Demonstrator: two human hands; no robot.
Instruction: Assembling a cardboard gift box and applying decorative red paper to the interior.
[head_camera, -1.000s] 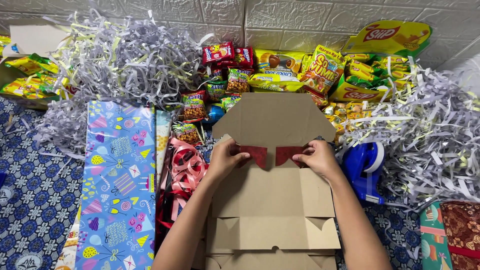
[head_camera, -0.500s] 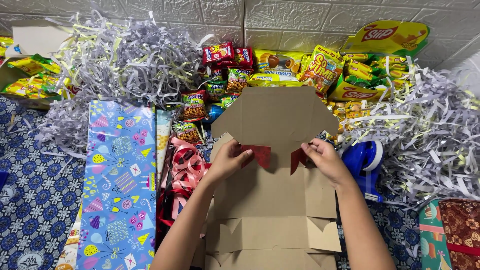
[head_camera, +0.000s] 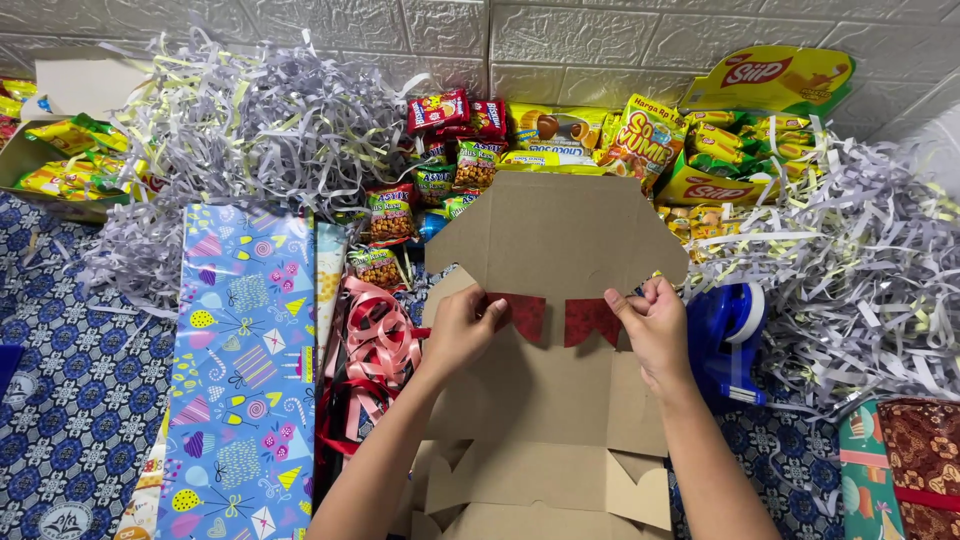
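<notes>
Right hand (head_camera: 655, 330) back on cardboard box (head_camera: 545, 400) flap.

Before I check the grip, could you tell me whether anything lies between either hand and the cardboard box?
Nothing visible does. The left hand and right hand already rest on the cardboard box, each fingering a red triangular flap. The pink ribbon lies beside it.

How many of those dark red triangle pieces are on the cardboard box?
2: one red triangle beside the left hand, the other red triangle beside the right hand, both on the cardboard box.
</notes>
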